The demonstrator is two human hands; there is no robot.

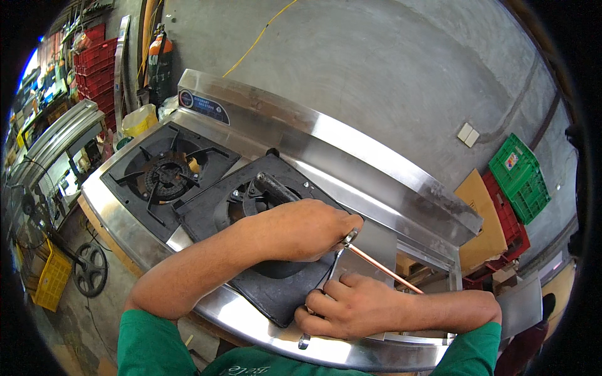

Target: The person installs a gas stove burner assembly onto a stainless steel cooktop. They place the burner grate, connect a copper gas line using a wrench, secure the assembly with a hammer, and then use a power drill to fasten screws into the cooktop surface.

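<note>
A black square burner plate (285,308) lies askew on a stainless-steel gas stove (237,313), with bolts and a black cylindrical part (276,188) on top. Over it reaches my left hand (310,232), closed around a small silvery metal piece (351,237) beside its thumb. Most of that piece is hidden, so its exact kind is unclear. A thin copper tube (385,271) runs from there down to my right forearm. My right hand (348,307) has its fingers curled at the plate's right edge; what lies under the fingertips is mostly covered.
To the left, another black burner (168,177) sits in the stove top. A steel backsplash (326,135) rises along the back, before a grey wall. Green (519,177) and red crates stand with cardboard (481,213) at right. A gas cylinder (160,66) is at back left.
</note>
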